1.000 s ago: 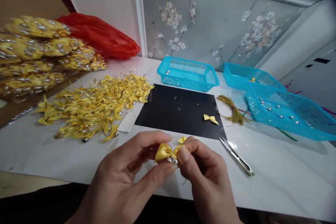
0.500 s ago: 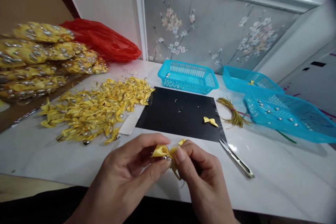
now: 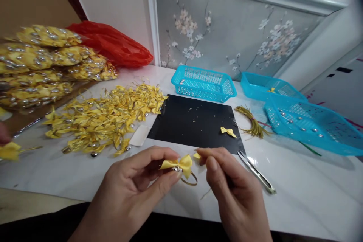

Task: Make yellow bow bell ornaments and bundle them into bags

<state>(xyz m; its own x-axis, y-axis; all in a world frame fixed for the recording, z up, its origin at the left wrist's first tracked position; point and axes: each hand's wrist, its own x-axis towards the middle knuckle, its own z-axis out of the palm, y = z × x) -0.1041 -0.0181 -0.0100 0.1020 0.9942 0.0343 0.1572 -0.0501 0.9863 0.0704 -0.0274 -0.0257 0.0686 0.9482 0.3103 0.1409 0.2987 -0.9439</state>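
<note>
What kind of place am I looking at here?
Probably a home craft table used for piecework: a heap of finished yellow bows, blue sorting baskets and snips lie on it, beside flowered wallpaper.

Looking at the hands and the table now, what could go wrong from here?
1. The left hand pinches the yellow bow only at its fingertips; the bow might slip.
2. The thin wire loop under the bow hangs loose and could snag.
3. The snips lie beside the right hand; a knock seems possible.

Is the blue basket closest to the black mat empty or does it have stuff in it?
Nearly empty. The blue plastic mesh basket behind the black mat shows mostly bare floor, with only a few small silvery bits at its left end.
</note>
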